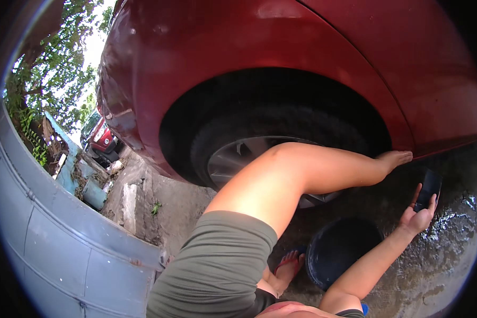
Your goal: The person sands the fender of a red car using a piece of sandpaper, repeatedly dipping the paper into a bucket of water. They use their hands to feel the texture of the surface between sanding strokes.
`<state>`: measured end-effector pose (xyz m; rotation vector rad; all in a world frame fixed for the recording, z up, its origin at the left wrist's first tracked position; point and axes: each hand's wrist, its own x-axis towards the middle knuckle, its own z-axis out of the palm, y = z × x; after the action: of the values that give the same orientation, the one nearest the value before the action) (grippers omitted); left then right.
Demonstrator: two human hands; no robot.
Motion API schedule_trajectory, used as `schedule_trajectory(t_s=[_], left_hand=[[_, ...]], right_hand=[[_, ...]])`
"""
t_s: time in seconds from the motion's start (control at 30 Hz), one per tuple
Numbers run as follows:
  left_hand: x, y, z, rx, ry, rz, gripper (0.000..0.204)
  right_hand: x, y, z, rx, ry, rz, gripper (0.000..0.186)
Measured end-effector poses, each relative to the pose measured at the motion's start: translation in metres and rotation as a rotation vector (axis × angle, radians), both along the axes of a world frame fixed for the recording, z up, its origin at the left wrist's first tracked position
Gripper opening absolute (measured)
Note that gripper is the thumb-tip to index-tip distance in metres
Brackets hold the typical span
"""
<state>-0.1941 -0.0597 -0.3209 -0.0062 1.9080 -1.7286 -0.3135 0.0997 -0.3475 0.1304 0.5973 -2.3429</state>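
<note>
My left arm bends across the front of a red car (259,47), elbow high before the wheel (238,159). My left hand (396,160) rests at the lower edge of the bodywork behind the wheel arch, its fingers stretched out, with nothing visible in them. Lower and to the right, my right hand (417,216) is closed round a dark rectangular slab (430,188), held upright above wet ground. The slab's exact kind cannot be made out. Below my left forearm stands a black bucket (339,254); its inside is too dark to read.
Wet concrete (445,254) shines on the right. A foot in a red-strapped flip-flop (289,262) stands beside the bucket. A grey metal wall (58,233) curves along the left. Beyond it are rubble, a concrete block (130,206), a second red car (102,138) and trees (53,69).
</note>
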Motion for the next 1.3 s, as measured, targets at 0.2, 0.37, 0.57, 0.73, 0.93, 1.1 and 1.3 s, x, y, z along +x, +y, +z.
schedule_trajectory(t_s=[0.2,0.37,0.57,0.73,0.93,1.1,1.3], left_hand=[[0.04,0.038,0.05,0.09,-0.169,0.103,0.084],[0.077,0.074,0.109,0.104,-0.151,0.183,0.091],[0.081,0.091,0.146,0.114,0.072,0.025,0.101],[0.078,0.065,0.09,0.311,0.29,0.067,0.118],[0.07,0.052,0.095,0.438,0.253,0.238,0.114],[0.072,0.07,0.135,0.119,-0.01,0.094,0.107],[0.08,0.098,0.18,0.121,0.076,0.156,0.105]], right_hand=[[-0.006,-0.009,-0.017,-0.033,0.0,0.033,0.039],[0.006,-0.011,-0.019,-0.019,-0.005,0.049,0.038],[0.006,-0.001,-0.026,-0.003,-0.042,0.032,0.036],[0.012,-0.004,-0.018,-0.052,-0.149,0.044,0.035],[0.033,-0.009,0.048,-0.032,-0.119,-0.079,0.026],[0.019,0.002,0.029,0.009,-0.133,-0.121,0.026],[0.036,-0.005,0.02,0.085,-0.09,-0.079,0.03]])
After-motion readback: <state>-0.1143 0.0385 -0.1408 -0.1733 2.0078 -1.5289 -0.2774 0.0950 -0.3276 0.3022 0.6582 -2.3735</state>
